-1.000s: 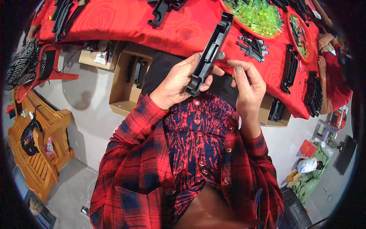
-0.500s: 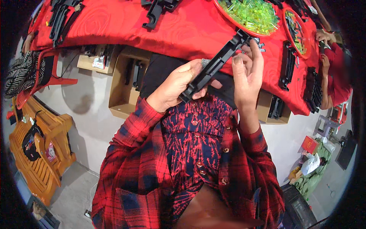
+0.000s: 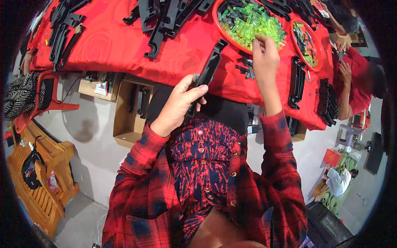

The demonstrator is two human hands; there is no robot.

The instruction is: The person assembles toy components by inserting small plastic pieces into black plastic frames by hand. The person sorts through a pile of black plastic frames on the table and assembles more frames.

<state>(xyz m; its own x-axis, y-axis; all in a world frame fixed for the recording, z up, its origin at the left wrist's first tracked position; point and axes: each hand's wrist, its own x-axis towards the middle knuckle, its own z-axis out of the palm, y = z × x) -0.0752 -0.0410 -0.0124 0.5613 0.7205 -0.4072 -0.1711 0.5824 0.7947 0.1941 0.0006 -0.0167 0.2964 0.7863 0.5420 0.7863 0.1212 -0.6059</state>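
A long black plastic channel-shaped part (image 3: 211,62) stands tilted over the table's front edge, its far end pointing up and slightly right. My left hand (image 3: 178,103) is closed around its lower half, thumb lying across it. My right hand (image 3: 266,58) is over the near rim of a round red tray (image 3: 216,25), fingers bent together among small see-through yellow-green pieces (image 3: 261,22). Whatever is between those fingertips is too small to make out. Small dark grey pieces (image 3: 247,68) lie on the cloth just left of my right wrist.
A red cloth (image 3: 107,35) covers the table. Black plastic parts (image 3: 159,31) lie at the back, more (image 3: 296,84) to the right. A second red tray (image 3: 316,49) holds mixed small pieces. Under the table sits an open cardboard box (image 3: 124,132). Another person (image 3: 357,89) works at far right.
My right hand has left the black part and reached to the tray of yellow-green pieces. The black part, held by my left hand alone, now stands steeper. The whole view has shifted slightly.
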